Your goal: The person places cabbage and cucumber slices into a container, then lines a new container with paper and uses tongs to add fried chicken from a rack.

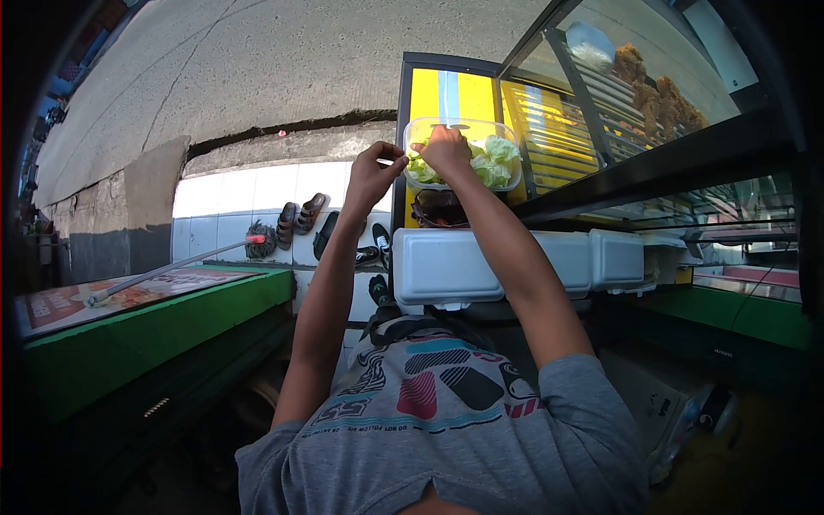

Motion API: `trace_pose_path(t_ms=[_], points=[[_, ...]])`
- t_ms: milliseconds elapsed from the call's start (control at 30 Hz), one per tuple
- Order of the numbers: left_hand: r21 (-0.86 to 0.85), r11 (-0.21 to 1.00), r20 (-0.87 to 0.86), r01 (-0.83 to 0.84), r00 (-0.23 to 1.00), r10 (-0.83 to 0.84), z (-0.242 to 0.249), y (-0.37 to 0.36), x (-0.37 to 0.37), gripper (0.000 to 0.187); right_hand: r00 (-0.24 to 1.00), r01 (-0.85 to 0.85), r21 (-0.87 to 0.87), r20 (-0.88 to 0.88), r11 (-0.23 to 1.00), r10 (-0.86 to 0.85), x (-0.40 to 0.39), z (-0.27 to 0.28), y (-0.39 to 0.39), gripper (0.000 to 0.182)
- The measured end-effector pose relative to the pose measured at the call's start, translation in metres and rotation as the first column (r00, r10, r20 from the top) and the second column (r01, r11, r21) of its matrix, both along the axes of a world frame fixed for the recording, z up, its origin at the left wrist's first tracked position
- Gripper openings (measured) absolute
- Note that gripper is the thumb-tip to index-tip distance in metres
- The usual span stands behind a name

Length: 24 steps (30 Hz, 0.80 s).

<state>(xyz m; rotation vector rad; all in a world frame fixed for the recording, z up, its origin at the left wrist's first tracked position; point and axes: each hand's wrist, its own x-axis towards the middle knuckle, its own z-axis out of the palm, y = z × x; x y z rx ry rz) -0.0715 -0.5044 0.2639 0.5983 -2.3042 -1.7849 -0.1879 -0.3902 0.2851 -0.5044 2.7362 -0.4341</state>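
A clear plastic container [518, 181] stands on the yellow counter and holds pale green lettuce [498, 159], with greener pieces on its left side. My right hand [448, 152] is inside the container, fingers curled down among the leaves at the left; its fingertips are partly hidden. Just outside the left rim, my left hand [376, 174] is closed in a pinch, thumb and forefinger beside the container's edge. What sits between those fingers is too small to make out. Dark sunglasses [439, 209] lie just in front of the container, below my right wrist.
White foam boxes [448, 266] line the counter nearest me. At the right, a glass display case [592, 112] holds brown fried food [661, 94] on a rack. Sandals [298, 215] and a mop [257, 240] are on the white tiles to the left, beside a green-edged counter [172, 313].
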Motion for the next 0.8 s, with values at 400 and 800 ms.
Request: trace_pose_path(t_ms=[400, 800], points=[[-0.025, 0.999, 0.027, 0.020, 0.999, -0.020, 0.004, 0.000, -0.001, 0.026, 0.932, -0.054, -0.081, -0.363, 0.995, 0.020, -0.004, -0.039, 0.009, 0.015], [-0.034, 0.999, 0.002, 0.016, 1.000, -0.016, 0.000, 0.002, -0.002, 0.026, 0.983, -0.165, -0.291, 0.030, 0.942, 0.182, -0.012, -0.027, 0.016, 0.025]])
